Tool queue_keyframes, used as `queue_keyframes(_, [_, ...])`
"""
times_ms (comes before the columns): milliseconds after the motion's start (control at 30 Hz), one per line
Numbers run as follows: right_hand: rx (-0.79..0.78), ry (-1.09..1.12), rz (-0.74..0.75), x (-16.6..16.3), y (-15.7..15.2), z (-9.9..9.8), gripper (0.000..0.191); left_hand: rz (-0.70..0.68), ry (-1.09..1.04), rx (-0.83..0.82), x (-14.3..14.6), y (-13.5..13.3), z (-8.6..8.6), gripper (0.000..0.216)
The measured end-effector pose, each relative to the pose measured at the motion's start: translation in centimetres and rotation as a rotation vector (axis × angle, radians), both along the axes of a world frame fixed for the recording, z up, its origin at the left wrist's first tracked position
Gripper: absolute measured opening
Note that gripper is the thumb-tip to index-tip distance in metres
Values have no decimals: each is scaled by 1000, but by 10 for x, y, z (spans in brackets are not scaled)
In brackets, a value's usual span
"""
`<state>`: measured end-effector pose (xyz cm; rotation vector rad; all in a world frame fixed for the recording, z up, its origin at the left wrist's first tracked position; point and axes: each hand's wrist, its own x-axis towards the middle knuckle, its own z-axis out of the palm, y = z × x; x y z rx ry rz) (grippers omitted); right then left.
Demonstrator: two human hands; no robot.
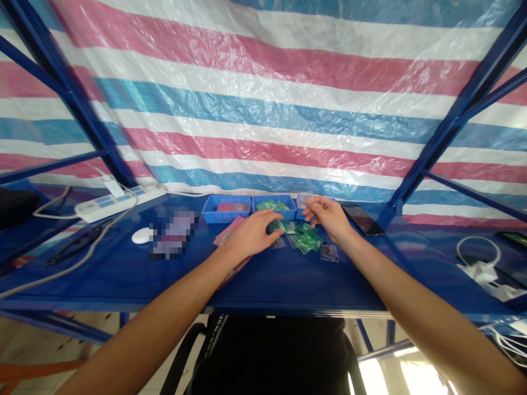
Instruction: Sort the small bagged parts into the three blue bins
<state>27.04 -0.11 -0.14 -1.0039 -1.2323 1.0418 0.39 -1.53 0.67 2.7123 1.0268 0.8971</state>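
Observation:
My left hand reaches over the blue table with its fingers curled on a small green packet at the edge of a heap of green packets. My right hand hovers just behind the heap, thumb and fingers pinched on a small clear plastic bag. Another clear bag lies in front of the heap. A pink sheet lies under my left wrist.
Two blue trays stand behind the hands, one with red contents, one with green packets. A black phone lies at the right, a white mouse and power strip at the left, chargers far right.

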Motion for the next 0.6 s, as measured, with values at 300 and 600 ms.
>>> queue_keyframes(300, [153,-286,-122,2,5,-4,44,-58,140,-29,0,4,-1,32])
queue_keyframes(600, [440,-956,-446,17,2,7,35,47,83,-27,0,0,4,30])
